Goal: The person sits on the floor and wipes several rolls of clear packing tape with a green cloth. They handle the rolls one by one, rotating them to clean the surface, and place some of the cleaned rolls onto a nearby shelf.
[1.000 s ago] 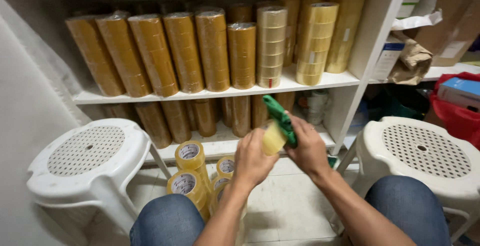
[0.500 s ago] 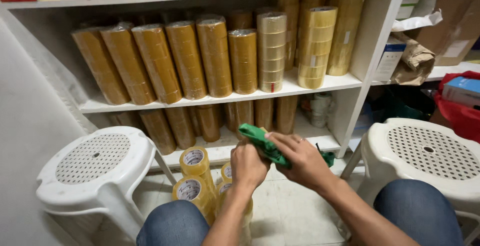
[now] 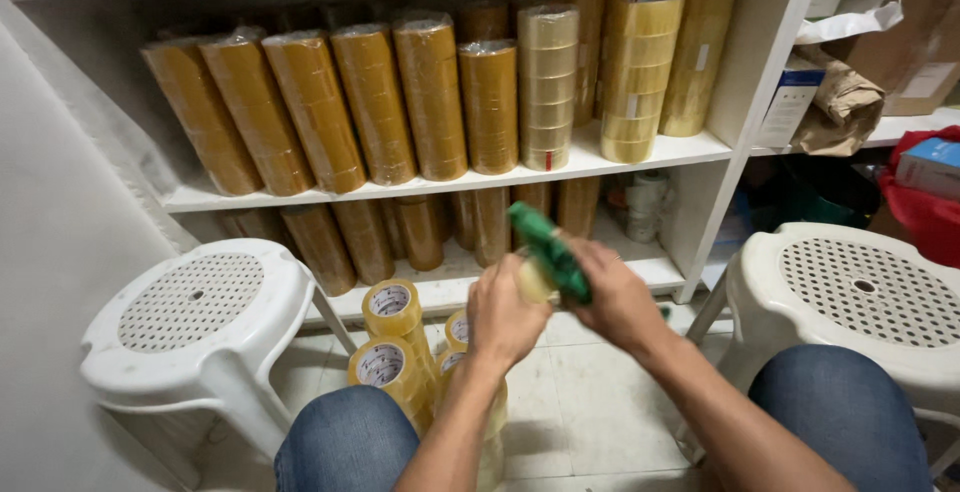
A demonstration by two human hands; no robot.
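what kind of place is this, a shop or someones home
Most likely a shop's stockroom or storage corner. White shelves hold many shrink-wrapped stacks of brown packing tape, more yellowish tape rolls stand on the tiled floor, and cardboard boxes fill the side shelf.

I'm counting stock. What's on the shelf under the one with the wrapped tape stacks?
On the lower shelf stand more brown tape stacks and some pale rolls at its right end. Their tops are hidden by the upper shelf, and the hands cover part of the row.

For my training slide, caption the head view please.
Both hands, left hand and right hand, grip a green tape dispenser before shelved tape rolls.
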